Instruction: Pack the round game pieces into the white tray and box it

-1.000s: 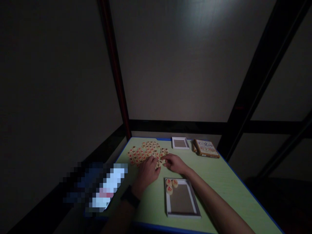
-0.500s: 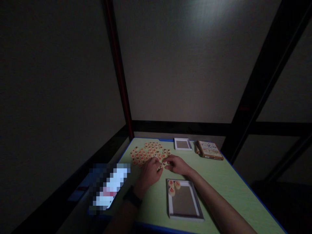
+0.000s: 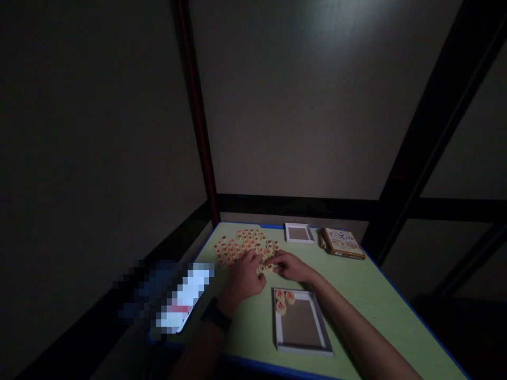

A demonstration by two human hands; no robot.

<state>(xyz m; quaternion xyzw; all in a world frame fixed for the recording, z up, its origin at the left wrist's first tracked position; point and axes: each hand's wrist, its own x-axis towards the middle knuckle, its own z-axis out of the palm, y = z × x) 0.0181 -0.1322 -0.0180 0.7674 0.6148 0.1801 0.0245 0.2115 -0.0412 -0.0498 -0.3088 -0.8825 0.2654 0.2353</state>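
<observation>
Round Chinese chess pieces point(image 3: 247, 244), cream with red or dark characters, lie in a loose spread at the table's far left. My left hand point(image 3: 246, 277) rests on the near edge of this spread, thumb apart from the fingers, covering some pieces. Opposite it, my right hand point(image 3: 291, 265) reaches in with its index finger stretched out. Two dark-marked pieces point(image 3: 261, 269) sit between the hands, the right-hand one touching or nearly touching my right fingertips. Closer to me is a shallow white-rimmed tray point(image 3: 304, 352), holding three red-marked pieces in its far left corner.
A second shallow tray point(image 3: 299, 241) stands at the far edge of the green table point(image 3: 356, 301). To its right lies a printed game box point(image 3: 344, 243). A lit, blurred-out screen point(image 3: 184, 301) sits along the left edge. Walls rise behind and to the left.
My right fingers have loosened around the dark-marked piece, and the index finger is now more outstretched. My left hand stays over the spread. The view has shifted slightly.
</observation>
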